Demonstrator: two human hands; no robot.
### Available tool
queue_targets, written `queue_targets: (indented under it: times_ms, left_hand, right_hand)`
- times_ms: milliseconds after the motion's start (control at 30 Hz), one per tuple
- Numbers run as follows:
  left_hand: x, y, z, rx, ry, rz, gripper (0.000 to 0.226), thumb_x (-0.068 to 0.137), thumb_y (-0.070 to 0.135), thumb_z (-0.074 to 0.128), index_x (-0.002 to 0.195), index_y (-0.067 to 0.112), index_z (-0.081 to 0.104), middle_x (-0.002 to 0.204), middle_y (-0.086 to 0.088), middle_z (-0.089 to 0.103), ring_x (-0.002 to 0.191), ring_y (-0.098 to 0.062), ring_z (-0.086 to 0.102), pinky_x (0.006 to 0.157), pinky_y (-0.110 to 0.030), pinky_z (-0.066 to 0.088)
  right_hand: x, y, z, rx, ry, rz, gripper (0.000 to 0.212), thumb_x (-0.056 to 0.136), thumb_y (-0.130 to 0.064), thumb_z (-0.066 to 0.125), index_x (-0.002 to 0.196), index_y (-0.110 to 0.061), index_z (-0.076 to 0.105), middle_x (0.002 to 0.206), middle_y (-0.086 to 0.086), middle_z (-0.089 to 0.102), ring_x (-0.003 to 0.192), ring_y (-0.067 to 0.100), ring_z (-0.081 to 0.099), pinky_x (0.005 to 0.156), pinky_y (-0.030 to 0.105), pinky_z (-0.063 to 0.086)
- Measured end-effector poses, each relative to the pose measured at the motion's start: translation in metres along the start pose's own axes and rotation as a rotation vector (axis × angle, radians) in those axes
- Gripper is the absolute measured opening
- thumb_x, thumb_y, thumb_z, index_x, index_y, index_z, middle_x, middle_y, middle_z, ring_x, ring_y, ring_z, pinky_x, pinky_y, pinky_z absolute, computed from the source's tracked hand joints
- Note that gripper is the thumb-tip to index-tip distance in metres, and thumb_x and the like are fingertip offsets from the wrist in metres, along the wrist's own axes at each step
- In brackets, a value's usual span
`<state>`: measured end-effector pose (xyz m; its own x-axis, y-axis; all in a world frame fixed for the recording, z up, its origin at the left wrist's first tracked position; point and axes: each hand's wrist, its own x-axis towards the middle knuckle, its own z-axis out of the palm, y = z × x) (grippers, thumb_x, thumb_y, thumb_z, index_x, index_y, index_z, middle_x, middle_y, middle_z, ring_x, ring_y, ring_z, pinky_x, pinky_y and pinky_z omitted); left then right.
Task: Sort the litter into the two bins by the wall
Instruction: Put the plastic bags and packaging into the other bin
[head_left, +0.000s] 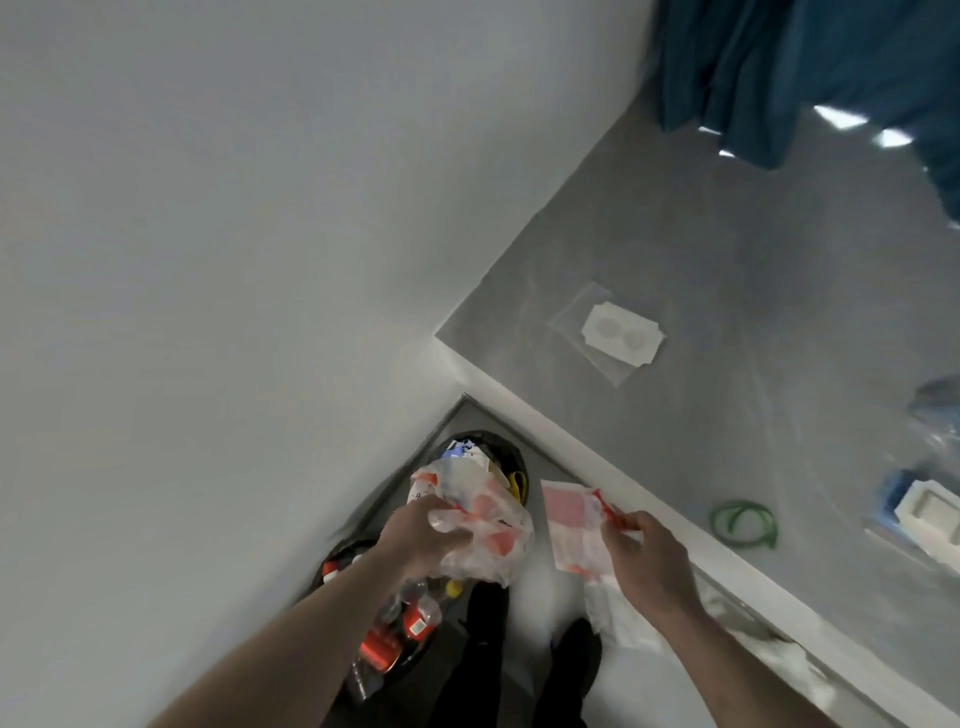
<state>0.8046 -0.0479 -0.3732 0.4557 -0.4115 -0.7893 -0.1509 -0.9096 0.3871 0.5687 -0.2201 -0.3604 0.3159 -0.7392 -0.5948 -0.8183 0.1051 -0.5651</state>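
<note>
I take the far bin (506, 457) as my marker, the black one in the corner where the white wall (208, 260) meets the grey counter (727, 270). The near bin (379, 639) sits just this side of it along the wall, and I can see bottles and red cans in it; the far one seems to hold paper and wrappers, though most of its mouth is covered.

My left hand (423, 535) is curled around a crumpled plastic bag (483, 514) with red print, held above the gap between the two bins and overlapping the far bin's near rim. Just right of that bin, my right hand (644, 551) pinches a flat red-and-white wrapper (571, 525) by its corner, above the floor and not over either bin. The hands are apart, each clamped on its own piece.

To do this step well, I would deal with one piece at a time. I judge the bag belongs with the soft litter, so I would carry it forward until it is squarely over the far bin before letting go; light plastic drifts and it could catch on the rim. The wrapper would have to move left over the same bin first.

Further right, on the counter, more litter waits: a clear packet (610, 332), a green band (745, 522) and a white tray (930, 512).
</note>
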Motion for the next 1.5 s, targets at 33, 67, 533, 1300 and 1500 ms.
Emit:
queue_targets:
  times_ms: [33, 67, 533, 1300, 1500]
  left_hand:
    - [0.019, -0.004, 0.005, 0.007, 0.001, -0.005, 0.051, 0.081, 0.044, 0.081, 0.127, 0.03, 0.064, 0.122, 0.005, 0.064, 0.091, -0.01, 0.058, 0.06, -0.014, 0.04]
    - [0.037, -0.008, 0.01, 0.02, 0.006, -0.011, 0.051, 0.08, 0.046, 0.081, 0.126, 0.031, 0.064, 0.12, 0.005, 0.065, 0.087, -0.009, 0.059, 0.059, -0.016, 0.043]
    - [0.274, -0.098, 0.072, 0.223, -0.038, 0.012, 0.036, 0.093, 0.04, 0.067, 0.127, 0.032, 0.058, 0.106, 0.005, 0.066, 0.08, -0.009, 0.062, 0.059, -0.022, 0.044]
    - [0.428, -0.158, 0.143, 0.139, -0.064, -0.057, 0.045, 0.101, 0.026, 0.052, 0.144, 0.012, 0.049, 0.141, -0.009, 0.057, 0.127, -0.028, 0.057, 0.103, -0.034, 0.044]
    - [0.441, -0.162, 0.142, -0.331, -0.218, -0.256, 0.048, 0.107, 0.028, 0.038, 0.146, 0.002, 0.045, 0.144, -0.02, 0.053, 0.13, -0.036, 0.052, 0.113, -0.043, 0.042]
  right_hand:
    - [0.01, 0.004, 0.009, -0.022, -0.001, 0.009, 0.021, 0.097, -0.044, 0.059, 0.095, -0.024, 0.065, 0.08, -0.014, 0.062, 0.067, 0.0, 0.05, 0.06, 0.027, 0.038]
    - [0.02, 0.008, 0.019, -0.038, 0.002, 0.015, 0.023, 0.096, -0.045, 0.059, 0.095, -0.024, 0.065, 0.079, -0.014, 0.062, 0.067, -0.001, 0.049, 0.059, 0.025, 0.038]
    - [0.178, 0.042, 0.18, 0.072, -0.084, 0.052, 0.016, 0.093, -0.042, 0.067, 0.091, -0.026, 0.064, 0.088, -0.005, 0.068, 0.079, 0.013, 0.063, 0.068, 0.027, 0.045]
    - [0.306, 0.065, 0.409, -0.222, -0.128, -0.073, 0.059, 0.085, -0.076, 0.054, 0.121, -0.029, 0.055, 0.104, -0.009, 0.064, 0.102, 0.017, 0.065, 0.085, 0.028, 0.054]
    - [0.313, 0.081, 0.435, -0.528, -0.408, -0.118, 0.079, 0.092, -0.05, 0.058, 0.156, -0.027, 0.018, 0.162, 0.005, 0.024, 0.151, 0.029, 0.02, 0.123, 0.051, 0.014]
